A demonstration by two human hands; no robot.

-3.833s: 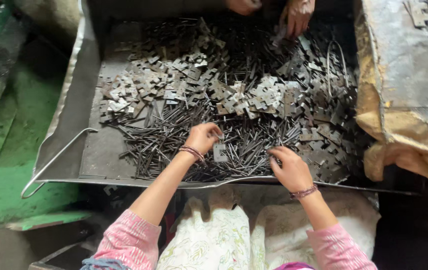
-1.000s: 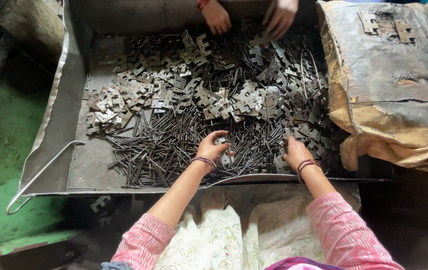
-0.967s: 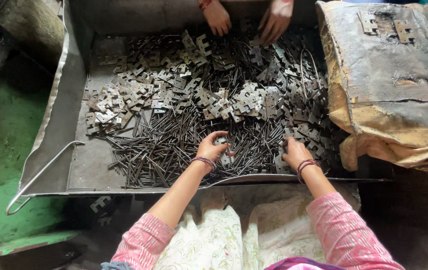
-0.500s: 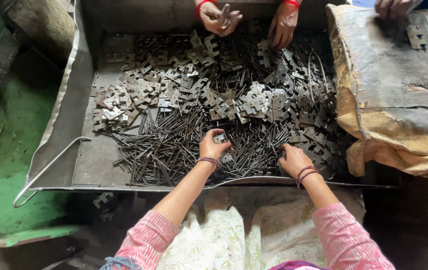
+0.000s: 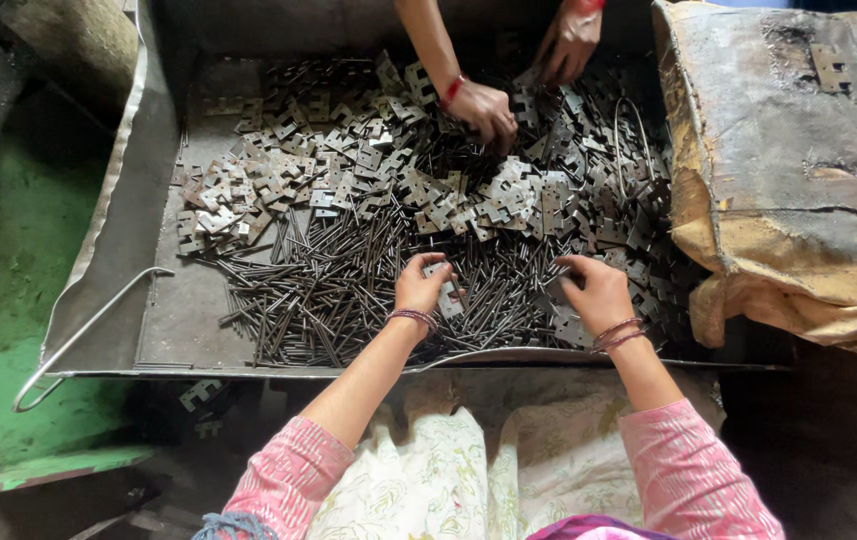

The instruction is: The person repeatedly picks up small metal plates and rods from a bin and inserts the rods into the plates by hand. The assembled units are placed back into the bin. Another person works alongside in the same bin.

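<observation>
My left hand (image 5: 420,290) pinches a small hinge plate (image 5: 440,272) over the pins (image 5: 348,300) near the tray's (image 5: 118,240) front edge; my right hand (image 5: 598,292) curls closed, perhaps on a pin. Heaps of loose plates (image 5: 348,170) remain beyond, unsorted.

Floor: bare concrete (image 5: 8,330) on the left, stained with worn green paint, grimy and uneven.
Left edge: a dark slab (image 5: 58,50) lies at the top corner, its face rough and dusty.
Lower left: a flat green board (image 5: 58,468) rests on the ground in shadow.
Right side: a brown sack (image 5: 798,180), torn, creased and soot-marked, is heaped up well above the floor.
Light: soft and even from above, brightest on the sack, dim along the bottom edge.
</observation>
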